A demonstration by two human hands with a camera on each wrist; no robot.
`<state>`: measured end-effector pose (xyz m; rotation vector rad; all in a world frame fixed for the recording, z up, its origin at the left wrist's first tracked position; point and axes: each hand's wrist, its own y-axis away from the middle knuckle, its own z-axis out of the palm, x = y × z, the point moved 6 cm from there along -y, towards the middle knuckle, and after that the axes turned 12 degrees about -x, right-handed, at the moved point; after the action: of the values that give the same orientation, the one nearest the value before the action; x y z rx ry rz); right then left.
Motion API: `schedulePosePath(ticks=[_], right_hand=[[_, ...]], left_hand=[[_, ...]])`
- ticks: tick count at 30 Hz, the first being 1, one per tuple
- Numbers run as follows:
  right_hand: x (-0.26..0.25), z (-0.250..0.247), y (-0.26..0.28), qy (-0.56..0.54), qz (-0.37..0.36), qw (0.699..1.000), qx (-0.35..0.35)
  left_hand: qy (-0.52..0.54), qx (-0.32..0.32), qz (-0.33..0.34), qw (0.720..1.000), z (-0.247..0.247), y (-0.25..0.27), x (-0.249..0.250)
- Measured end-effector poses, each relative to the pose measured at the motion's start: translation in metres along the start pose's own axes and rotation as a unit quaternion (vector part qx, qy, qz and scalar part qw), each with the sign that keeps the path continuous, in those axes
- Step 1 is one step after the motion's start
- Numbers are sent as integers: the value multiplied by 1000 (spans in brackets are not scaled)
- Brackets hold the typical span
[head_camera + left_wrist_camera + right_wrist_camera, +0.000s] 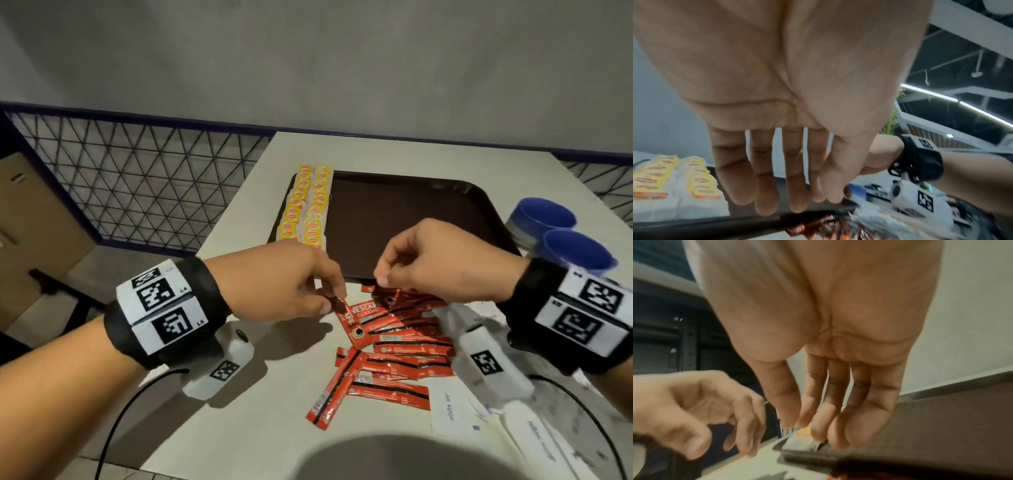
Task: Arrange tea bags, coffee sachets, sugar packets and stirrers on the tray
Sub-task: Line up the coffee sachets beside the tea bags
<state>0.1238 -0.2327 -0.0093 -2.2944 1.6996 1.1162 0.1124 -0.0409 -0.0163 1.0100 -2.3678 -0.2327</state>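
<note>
A red coffee sachet (342, 310) is pinched at its end between the thumb and fingers of the left hand (274, 281). The right hand (435, 260) is held just beside, its curled fingers (383, 277) touching the sachet pile (394, 339) on the worktop (246, 394).

A white table (260, 428) was shown. A brown tray (411, 219) was set at 12 o'clock, two blue cups (561, 236) at 2 o'clock, red coffee sachets (387, 356) centrally, and white sugar packets (452, 411) at 5 o'clock.
</note>
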Motion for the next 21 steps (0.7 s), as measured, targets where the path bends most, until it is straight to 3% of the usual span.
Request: schedulePosePath(ticks=[5, 11, 18, 21], right_hand=[[9, 31, 16, 203, -4, 975, -89], [11, 46, 24, 209, -21, 973, -92], [9, 43, 27, 187, -46, 978, -77], [7, 48, 21, 191, -40, 976, -91]], left_hand=[[-144, -72, -3, 987, 27, -32, 23], [-202, -63, 8, 977, 32, -37, 30], [-213, -117, -24, 970, 45, -30, 19], [-176, -98, -32, 979, 37, -18, 20]])
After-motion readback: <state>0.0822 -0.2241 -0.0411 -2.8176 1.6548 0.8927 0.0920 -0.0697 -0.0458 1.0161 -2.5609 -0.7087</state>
